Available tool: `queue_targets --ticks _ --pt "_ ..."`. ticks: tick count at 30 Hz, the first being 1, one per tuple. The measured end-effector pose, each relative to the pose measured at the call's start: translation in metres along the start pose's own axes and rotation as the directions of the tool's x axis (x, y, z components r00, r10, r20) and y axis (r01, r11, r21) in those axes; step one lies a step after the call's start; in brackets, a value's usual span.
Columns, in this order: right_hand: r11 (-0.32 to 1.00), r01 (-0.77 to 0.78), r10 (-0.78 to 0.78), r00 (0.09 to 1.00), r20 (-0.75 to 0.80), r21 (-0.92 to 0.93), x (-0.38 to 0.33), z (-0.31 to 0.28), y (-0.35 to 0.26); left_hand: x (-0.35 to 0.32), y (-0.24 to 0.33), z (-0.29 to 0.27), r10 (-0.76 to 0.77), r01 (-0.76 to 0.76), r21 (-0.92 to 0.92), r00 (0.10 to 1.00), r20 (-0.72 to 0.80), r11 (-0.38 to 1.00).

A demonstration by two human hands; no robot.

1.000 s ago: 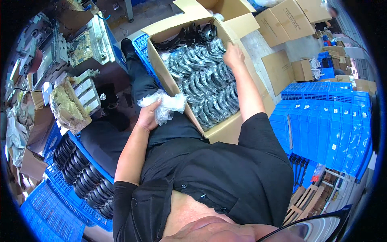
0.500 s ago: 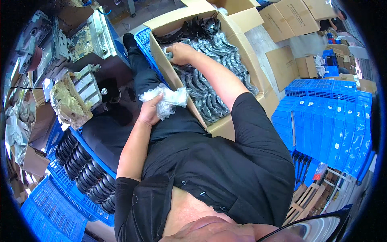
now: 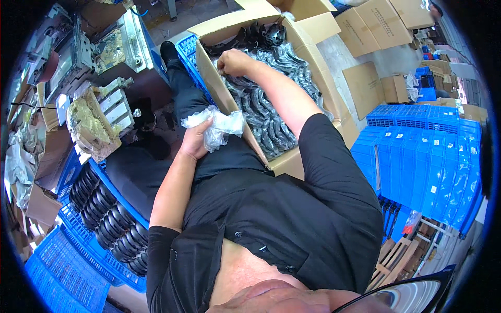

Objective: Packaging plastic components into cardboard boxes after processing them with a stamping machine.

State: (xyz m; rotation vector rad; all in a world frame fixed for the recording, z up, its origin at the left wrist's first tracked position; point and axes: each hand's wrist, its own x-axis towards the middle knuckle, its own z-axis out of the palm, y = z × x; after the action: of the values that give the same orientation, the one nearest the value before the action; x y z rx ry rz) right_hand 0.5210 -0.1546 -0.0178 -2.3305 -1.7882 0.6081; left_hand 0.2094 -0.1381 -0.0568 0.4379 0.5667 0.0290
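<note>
A bunch of clear plastic bags [image 3: 225, 125] is gripped in my left hand [image 3: 195, 142], above my thigh and beside the open cardboard box [image 3: 222, 99]. Inside that box lie rows of curved black parts in clear plastic wrap [image 3: 266, 117], with several unwrapped black parts [image 3: 271, 35] at its far end. My right hand [image 3: 236, 62] reaches into the box near its left wall, over the wrapped parts. Its fingers are curled closed and point down; whatever they hold is hidden beneath them.
A blue crate [image 3: 107, 219] with rows of black curved parts stands at my lower left. Metal machinery [image 3: 107, 117] is on the left. Stacked blue crates [image 3: 412, 156] rise on the right, with cardboard boxes [image 3: 373, 26] behind. A blue crate edge [image 3: 189, 55] shows beside the box.
My right hand has shifted slightly farther away, and its fingers have curled more. The left hand still grips the bags, almost unmoved.
</note>
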Motion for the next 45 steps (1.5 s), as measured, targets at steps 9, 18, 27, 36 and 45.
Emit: queue_targets --ticks 9,18,27,36,45 --pt "0.999 -0.039 0.041 0.976 -0.213 0.013 -0.038 -0.059 0.024 0.002 0.0 0.003 -0.002 0.004 -0.039 0.999 0.046 0.999" --pt "0.883 -0.233 0.368 0.882 -0.293 0.407 -0.032 -0.079 0.026 -0.004 0.003 0.003 -0.001 0.001 -0.008 1.0 0.023 1.0" --pt "0.934 -0.125 0.296 0.797 -0.526 0.335 -0.029 -0.065 0.028 -0.002 -0.005 0.005 0.055 -0.057 0.073 0.998 0.023 0.996" --pt "0.976 -0.081 0.22 0.374 -0.901 0.204 -0.087 -0.08 0.022 -0.011 0.019 0.048 0.446 -0.355 0.893 0.871 0.207 0.278" --pt "0.982 0.019 0.152 0.522 -0.839 0.189 -0.166 -0.067 -0.027 -0.014 0.036 0.113 0.533 -0.452 0.862 0.799 0.278 0.228"
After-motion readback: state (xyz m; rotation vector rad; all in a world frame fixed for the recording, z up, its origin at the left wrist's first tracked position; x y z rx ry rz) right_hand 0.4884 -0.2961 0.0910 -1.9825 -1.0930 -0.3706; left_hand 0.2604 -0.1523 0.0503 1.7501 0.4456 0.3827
